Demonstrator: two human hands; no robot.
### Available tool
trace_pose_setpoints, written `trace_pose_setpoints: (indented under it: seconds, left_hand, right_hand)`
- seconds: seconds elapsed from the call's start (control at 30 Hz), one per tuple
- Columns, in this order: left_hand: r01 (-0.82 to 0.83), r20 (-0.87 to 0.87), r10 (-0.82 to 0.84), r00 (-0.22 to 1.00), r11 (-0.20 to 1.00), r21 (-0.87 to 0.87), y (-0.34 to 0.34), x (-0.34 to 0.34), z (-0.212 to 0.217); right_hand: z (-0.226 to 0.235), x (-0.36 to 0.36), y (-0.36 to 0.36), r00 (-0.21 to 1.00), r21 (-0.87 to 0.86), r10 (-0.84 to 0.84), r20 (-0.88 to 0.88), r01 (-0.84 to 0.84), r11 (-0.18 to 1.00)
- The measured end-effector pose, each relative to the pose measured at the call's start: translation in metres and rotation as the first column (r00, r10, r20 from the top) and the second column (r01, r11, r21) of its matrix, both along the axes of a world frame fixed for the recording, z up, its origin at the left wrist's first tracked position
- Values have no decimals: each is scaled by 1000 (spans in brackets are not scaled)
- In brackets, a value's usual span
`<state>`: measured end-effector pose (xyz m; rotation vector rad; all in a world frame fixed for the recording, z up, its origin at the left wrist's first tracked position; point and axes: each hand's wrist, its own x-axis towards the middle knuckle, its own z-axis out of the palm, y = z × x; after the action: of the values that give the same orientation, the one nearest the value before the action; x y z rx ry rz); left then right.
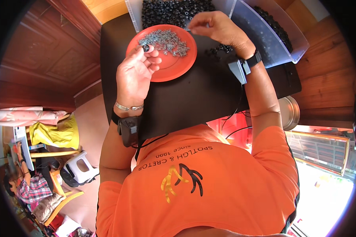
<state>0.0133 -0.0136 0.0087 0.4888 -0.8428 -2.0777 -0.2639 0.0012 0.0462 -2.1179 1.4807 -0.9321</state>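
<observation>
A small round black part with a hole (146, 48) is pinched between the thumb and fingers of my left hand (135, 71). That hand is over the left side of a round red plate (171, 75), on which a heap of small silvery metal pieces (162, 40) is spread. My right hand (221, 29) hovers at the plate's right edge, before the far bin. Its fingers are bent and pressed together; whatever is between them is too small to make out. Several loose black parts (220, 49) lie on the dark table under the right wrist.
Behind the plate stands a clear plastic bin (133, 15) full of black parts. Another clear bin (271, 57) with black parts is at the right. The dark table (186, 102) reaches my body. A person (33, 189) sits at the far left near a white stool (80, 168).
</observation>
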Motion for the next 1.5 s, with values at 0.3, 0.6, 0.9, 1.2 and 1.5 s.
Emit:
trace_pose_setpoints:
  seconds: [0.3, 0.6, 0.9, 1.2, 1.5]
  left_hand:
    - [-9, 19, 9, 1000, 1000, 1, 0, 1, 1]
    - [19, 34, -19, 999, 1000, 0, 3, -2, 2]
    - [101, 49, -102, 994, 995, 3, 8, -8, -4]
    - [94, 61, -95, 994, 995, 18, 9, -10, -5]
    - [157, -11, -159, 987, 982, -108, 10, -10, -8]
  right_hand:
    - [6, 1, 10, 851, 273, 72, -519, 85, 958]
    - [-20, -9, -5, 981, 185, 24, -194, 13, 983]
    - [-10, 31, -1, 888, 152, 79, 452, -164, 975]
    - [-27, 76, 8, 714, 73, 218, 665, -353, 933]
    - [-19, 68, 9, 693, 61, 235, 681, -374, 926]
